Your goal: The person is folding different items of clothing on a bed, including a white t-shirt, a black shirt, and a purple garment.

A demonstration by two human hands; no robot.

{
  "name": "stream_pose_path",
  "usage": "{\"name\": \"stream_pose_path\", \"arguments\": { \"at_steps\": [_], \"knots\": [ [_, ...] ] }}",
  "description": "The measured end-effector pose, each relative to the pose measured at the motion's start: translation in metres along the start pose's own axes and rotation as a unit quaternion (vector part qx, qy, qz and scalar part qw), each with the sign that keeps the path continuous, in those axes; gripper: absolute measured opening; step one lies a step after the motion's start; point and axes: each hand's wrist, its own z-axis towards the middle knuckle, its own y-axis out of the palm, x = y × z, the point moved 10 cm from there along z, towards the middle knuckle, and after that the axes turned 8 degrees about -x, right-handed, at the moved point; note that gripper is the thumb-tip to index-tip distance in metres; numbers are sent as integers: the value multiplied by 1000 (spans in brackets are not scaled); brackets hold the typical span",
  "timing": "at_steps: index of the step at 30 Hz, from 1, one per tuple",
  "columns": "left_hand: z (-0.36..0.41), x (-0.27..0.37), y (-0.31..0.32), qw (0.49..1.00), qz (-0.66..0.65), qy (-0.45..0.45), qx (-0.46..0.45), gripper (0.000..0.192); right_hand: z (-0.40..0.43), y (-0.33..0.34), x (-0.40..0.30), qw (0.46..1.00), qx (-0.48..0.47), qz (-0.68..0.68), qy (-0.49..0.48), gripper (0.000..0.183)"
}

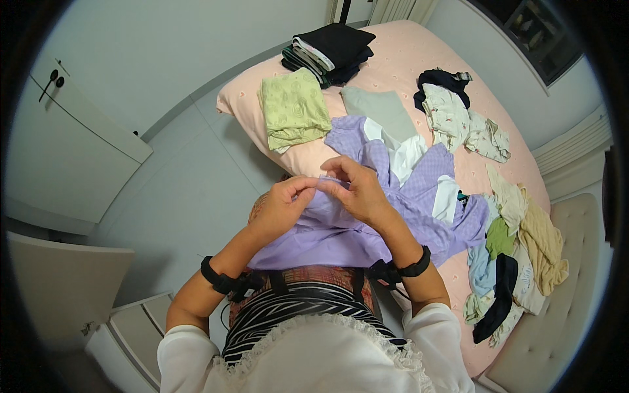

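A purple checked garment with white panels lies across my lap and over the near edge of the bed. My left hand pinches a small edge of its purple fabric between thumb and fingers. Close beside it, my right hand grips the same edge from the other side, the two sets of fingertips nearly touching. One white panel and a sleeve of the garment spread out on the right. Just what part of the cloth sits between my fingers is too small to tell.
On the pink bed rest a folded green cloth, a stack of dark folded clothes and a grey-green folded piece. Patterned white clothes lie farther right. Loose clothes are heaped by the padded headboard.
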Motion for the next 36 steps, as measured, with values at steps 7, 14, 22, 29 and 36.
{"name": "stream_pose_path", "arguments": {
  "at_steps": [7,14,22,29,36],
  "knots": [
    [-5,-16,-3,995,-84,-50,7,18,-1,-10,-12,997,-38,-61,-7,22],
    [-51,-76,-33,989,95,-113,2,15,-4,-67,-8,999,43,-21,-18,16],
    [-125,-133,-8,943,240,-215,-84,36,1,-125,-3,992,112,55,-5,11],
    [-137,-163,-10,935,160,-299,-103,31,0,-160,4,984,163,77,-10,10],
    [-141,-147,-33,880,415,-165,-164,16,-10,-210,6,972,231,18,-25,12]
  ]
}}
